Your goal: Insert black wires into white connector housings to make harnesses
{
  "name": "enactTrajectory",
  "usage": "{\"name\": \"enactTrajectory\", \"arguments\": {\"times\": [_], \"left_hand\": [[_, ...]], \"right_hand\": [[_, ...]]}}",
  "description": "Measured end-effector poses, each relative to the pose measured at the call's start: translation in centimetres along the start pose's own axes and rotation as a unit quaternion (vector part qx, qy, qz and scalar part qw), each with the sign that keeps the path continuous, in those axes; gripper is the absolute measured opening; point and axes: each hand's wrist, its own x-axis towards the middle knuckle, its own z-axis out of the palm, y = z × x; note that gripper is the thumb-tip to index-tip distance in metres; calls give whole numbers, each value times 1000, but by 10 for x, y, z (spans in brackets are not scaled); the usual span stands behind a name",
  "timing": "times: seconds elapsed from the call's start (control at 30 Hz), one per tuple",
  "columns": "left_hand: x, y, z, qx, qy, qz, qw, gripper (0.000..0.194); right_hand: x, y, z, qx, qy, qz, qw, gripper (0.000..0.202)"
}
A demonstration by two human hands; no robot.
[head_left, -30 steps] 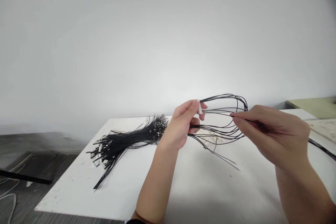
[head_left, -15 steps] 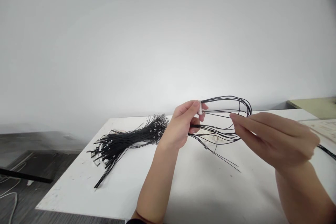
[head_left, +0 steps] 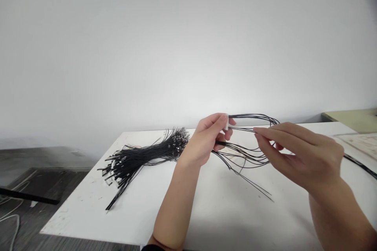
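Between its thumb and forefinger my left hand [head_left: 207, 137] pinches a small white connector [head_left: 226, 122]. Black wires [head_left: 250, 116] run out of the connector's right side and loop back under it, where the lower fingers of the same hand curl around them. My right hand [head_left: 303, 153] is closed, thumb and forefinger pinching a black wire a short way right of the connector. Loose wire ends [head_left: 256, 188] hang below the hands. The wires inside the right palm are hidden.
A thick bundle of black wires [head_left: 147, 155] with white ends lies on the white table [head_left: 97, 215], left of my hands. More black wires [head_left: 361, 164] lie at the right. Behind them are a pale patterned sheet [head_left: 359, 144] and a yellowish surface [head_left: 350, 119]. A wall stands behind.
My right hand has moved left, closer to the connector, its fingers now on a wire. My left hand has shifted slightly right, still gripping the connector.
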Motion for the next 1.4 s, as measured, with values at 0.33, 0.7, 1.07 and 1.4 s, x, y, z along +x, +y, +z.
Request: {"name": "enactTrajectory", "arguments": {"times": [0.33,0.7,1.07,1.4], "left_hand": [[3,-7,5,3,-40,-7,999,29],[4,-10,6,24,-12,4,1000,28],[5,-11,5,51,-7,11,999,28],[5,-14,4,117,13,26,993,32]], "right_hand": [[5,-10,15,-25,17,-46,998,23],[6,-15,19,-31,12,-64,997,28],[5,-14,19,-48,12,-67,997,26],[6,-15,21,-50,-4,-52,997,26]]}}
